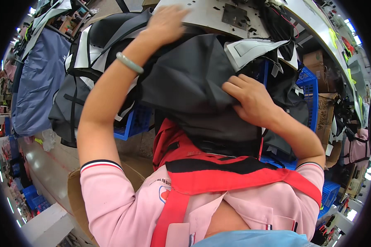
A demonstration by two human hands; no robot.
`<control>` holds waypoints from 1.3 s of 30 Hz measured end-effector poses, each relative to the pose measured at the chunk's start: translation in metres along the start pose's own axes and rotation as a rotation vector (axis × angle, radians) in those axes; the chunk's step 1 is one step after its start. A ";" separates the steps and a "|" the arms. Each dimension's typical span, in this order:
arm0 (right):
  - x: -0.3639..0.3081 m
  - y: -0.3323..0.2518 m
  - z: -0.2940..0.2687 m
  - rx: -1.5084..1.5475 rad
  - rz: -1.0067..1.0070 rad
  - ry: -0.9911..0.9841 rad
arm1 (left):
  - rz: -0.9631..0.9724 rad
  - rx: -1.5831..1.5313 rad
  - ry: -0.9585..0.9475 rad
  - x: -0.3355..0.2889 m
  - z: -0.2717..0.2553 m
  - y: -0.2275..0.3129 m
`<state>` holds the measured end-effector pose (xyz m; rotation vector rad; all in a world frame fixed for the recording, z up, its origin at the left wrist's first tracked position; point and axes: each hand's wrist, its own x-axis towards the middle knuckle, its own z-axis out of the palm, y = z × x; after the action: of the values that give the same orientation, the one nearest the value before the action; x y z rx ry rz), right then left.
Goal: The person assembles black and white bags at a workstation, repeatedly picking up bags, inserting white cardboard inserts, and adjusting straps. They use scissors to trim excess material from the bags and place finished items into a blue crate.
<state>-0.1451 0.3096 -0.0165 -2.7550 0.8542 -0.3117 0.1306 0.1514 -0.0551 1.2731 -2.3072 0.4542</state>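
Observation:
A large dark grey coated-fabric piece [185,74], looking like part of a sewn bag, is draped over my lap and up to the worktable's edge. My right hand [253,101] has its fingers curled on the right side of this fabric, the thumb tucked in below them, gripping it. Stretched far forward, my left hand [165,25] is over the table's near edge, above the fabric's far part. Motion smears its fingers, so their hold cannot be made out. A white panel [251,51] with stitched outlines lies beyond my right hand.
The white worktable [210,14] carries small black scraps and a dark plate [235,15]. More black, grey and white bag pieces [92,45] are heaped at left. Blue plastic crates [311,92] stand at right and under the fabric, near cardboard boxes [326,111].

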 end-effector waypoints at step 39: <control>-0.531 0.218 -0.054 0.038 0.985 0.778 | 0.639 -0.048 -0.499 -0.044 -0.053 0.164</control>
<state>-0.7023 0.4325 -0.0978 -1.7814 2.1623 -1.1505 0.0234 0.2936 -0.0447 0.6393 -3.1264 0.2942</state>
